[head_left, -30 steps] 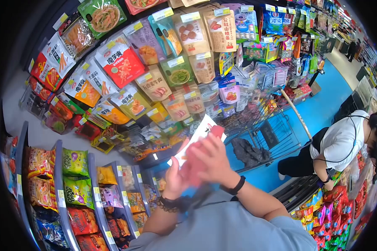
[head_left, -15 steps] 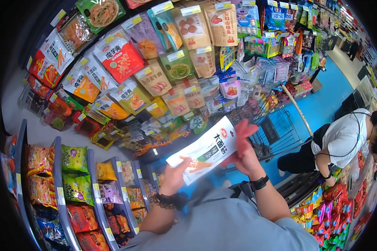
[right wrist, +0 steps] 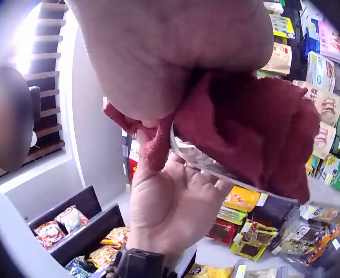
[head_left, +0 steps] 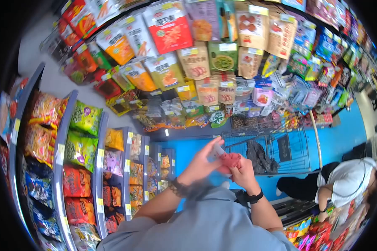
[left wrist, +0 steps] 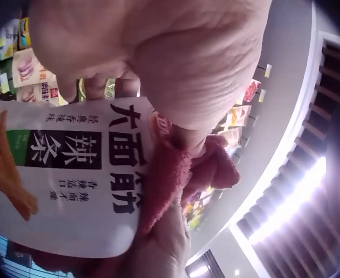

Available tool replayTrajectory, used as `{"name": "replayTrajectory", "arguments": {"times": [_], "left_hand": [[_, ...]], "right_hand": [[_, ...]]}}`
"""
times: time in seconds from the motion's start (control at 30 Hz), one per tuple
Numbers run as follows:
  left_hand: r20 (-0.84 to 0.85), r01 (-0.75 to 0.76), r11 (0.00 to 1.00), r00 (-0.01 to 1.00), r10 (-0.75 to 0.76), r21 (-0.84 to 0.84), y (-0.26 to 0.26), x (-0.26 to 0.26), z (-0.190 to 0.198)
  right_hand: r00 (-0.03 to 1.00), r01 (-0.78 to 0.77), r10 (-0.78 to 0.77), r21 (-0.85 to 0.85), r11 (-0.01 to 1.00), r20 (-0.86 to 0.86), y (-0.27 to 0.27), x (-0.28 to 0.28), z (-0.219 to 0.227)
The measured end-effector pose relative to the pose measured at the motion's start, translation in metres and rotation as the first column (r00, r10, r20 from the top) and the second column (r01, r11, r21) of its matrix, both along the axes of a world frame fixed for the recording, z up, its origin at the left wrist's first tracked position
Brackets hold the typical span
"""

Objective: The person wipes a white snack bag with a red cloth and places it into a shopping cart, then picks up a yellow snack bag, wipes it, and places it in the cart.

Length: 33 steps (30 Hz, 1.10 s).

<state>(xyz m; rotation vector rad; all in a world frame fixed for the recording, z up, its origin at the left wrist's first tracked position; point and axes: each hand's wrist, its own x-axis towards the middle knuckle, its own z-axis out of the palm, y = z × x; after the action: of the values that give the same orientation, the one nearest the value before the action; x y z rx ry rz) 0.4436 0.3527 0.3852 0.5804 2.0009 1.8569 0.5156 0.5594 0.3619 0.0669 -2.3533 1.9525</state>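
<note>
My left hand (head_left: 202, 162) holds a white snack packet (left wrist: 71, 174) at its top end, thumb in front and fingers behind. The packet has black lettering and a picture of orange sticks, and stands nearly edge-on in the head view. A dark red cloth (head_left: 232, 161) is bunched in my right hand (head_left: 244, 173), beside the left one. In the right wrist view the cloth (right wrist: 251, 133) lies over one face of the packet, hiding most of it. The left wrist view shows a fold of cloth (left wrist: 170, 185) over the packet's top edge, close under the left thumb.
Hanging snack pouches (head_left: 167, 29) fill the rack ahead. Shelves with bagged snacks (head_left: 76, 180) run along the left. A wire shopping cart (head_left: 295, 152) with a black bag (head_left: 259, 158) stands front right. Another person (head_left: 347, 180) bends over red packets (head_left: 320, 230) at right.
The packet first lay behind the cloth, then showed its printed front, and now is turned edge-on with the hands closer together. The head view has shifted, so the rack appears further right.
</note>
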Motion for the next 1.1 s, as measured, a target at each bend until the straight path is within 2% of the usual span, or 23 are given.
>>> {"name": "replayTrajectory", "arguments": {"times": [0.07, 0.17, 0.2, 0.27, 0.3, 0.33, 0.37, 0.43, 0.47, 0.53, 0.57, 0.6, 0.63, 0.7, 0.73, 0.83, 0.9, 0.97, 1.0, 1.1], "left_hand": [[0.087, -0.012, 0.996, 0.996, 0.004, 0.085, -0.013, -0.01, -0.019], [0.232, -0.026, 1.0, 0.972, 0.029, -0.013, -0.05, -0.019, -0.015], [0.118, -0.042, 0.992, 0.991, 0.057, -0.123, -0.063, -0.02, -0.01], [-0.11, -0.111, 0.937, 0.991, 0.078, -0.333, -0.09, -0.02, 0.0], [-0.017, -0.179, 0.959, 0.984, 0.179, -0.218, -0.103, -0.021, -0.009], [0.086, -0.255, 0.961, 0.96, 0.265, -0.106, -0.117, -0.021, -0.022], [0.197, -0.337, 0.941, 0.923, 0.331, -0.001, -0.131, -0.02, -0.026], [0.13, -0.417, 0.908, 0.899, 0.418, -0.034, -0.173, -0.02, -0.026], [0.093, -0.451, 0.891, 0.886, 0.454, -0.049, -0.197, -0.022, -0.025], [-0.016, -0.517, 0.846, 0.854, 0.52, -0.133, -0.241, -0.025, -0.033], [-0.072, -0.545, 0.82, 0.838, 0.542, -0.172, -0.259, -0.03, -0.036], [-0.083, -0.564, 0.818, 0.826, 0.558, -0.117, -0.273, -0.034, -0.039], [-0.075, -0.582, 0.805, 0.813, 0.577, -0.117, -0.288, -0.04, -0.043], [-0.045, -0.615, 0.779, 0.788, 0.614, -0.125, -0.312, -0.048, -0.037], [-0.066, -0.614, 0.785, 0.789, 0.61, -0.085, -0.324, -0.054, -0.047], [0.024, -0.658, 0.752, 0.752, 0.659, -0.03, -0.351, -0.068, -0.064], [0.097, -0.664, 0.747, 0.743, 0.662, -0.011, -0.366, -0.075, -0.061], [0.218, -0.69, 0.723, 0.711, 0.669, 0.031, -0.376, -0.084, -0.069], [0.225, -0.718, 0.694, 0.686, 0.692, 0.053, -0.38, -0.089, -0.072], [0.242, -0.739, 0.672, 0.645, 0.725, -0.042, -0.394, -0.105, -0.081]], "right_hand": [[0.998, -0.05, 0.044, 0.126, 0.991, 0.05, -0.007, -0.007, 0.003], [0.999, -0.033, 0.038, 0.191, 0.981, -0.02, -0.015, -0.025, 0.002], [0.993, -0.076, 0.067, 0.094, 0.993, 0.1, -0.023, -0.031, 0.015], [0.995, -0.054, 0.063, 0.124, 0.991, -0.072, -0.044, -0.052, 0.004], [0.985, -0.043, 0.064, 0.136, 0.99, -0.157, -0.055, -0.064, -0.002], [0.994, -0.005, 0.014, 0.081, 0.997, -0.11, -0.066, -0.076, -0.007], [0.999, 0.03, -0.032, -0.076, 0.997, -0.028, -0.078, -0.089, -0.006], [0.983, 0.148, -0.096, -0.365, 0.919, 0.156, -0.102, -0.118, -0.003], [0.986, 0.139, -0.091, -0.388, 0.911, 0.138, -0.107, -0.135, -0.017], [0.998, 0.017, -0.024, -0.112, 0.994, -0.064, -0.132, -0.162, -0.024], [0.987, -0.021, 0.027, 0.038, 0.999, -0.156, -0.148, -0.175, -0.02], [0.992, -0.063, 0.081, -0.184, 0.981, 0.094, -0.174, -0.179, -0.007], [0.988, -0.126, 0.131, -0.065, 0.99, 0.077, -0.19, -0.187, -0.017], [0.917, -0.257, 0.296, -0.174, 0.951, 0.265, -0.246, -0.193, 0.021], [0.905, -0.324, 0.357, -0.17, 0.931, 0.23, -0.268, -0.202, 0.015], [0.85, -0.46, 0.488, -0.174, 0.871, 0.197, -0.317, -0.223, -0.008], [0.807, -0.484, 0.526, -0.21, 0.849, 0.268, -0.34, -0.237, -0.014], [0.83, -0.446, 0.486, -0.198, 0.873, 0.274, -0.356, -0.252, -0.025], [0.832, -0.444, 0.48, -0.186, 0.877, 0.278, -0.36, -0.263, -0.034], [0.846, -0.443, 0.467, -0.145, 0.884, 0.258, -0.368, -0.303, -0.066]]}}
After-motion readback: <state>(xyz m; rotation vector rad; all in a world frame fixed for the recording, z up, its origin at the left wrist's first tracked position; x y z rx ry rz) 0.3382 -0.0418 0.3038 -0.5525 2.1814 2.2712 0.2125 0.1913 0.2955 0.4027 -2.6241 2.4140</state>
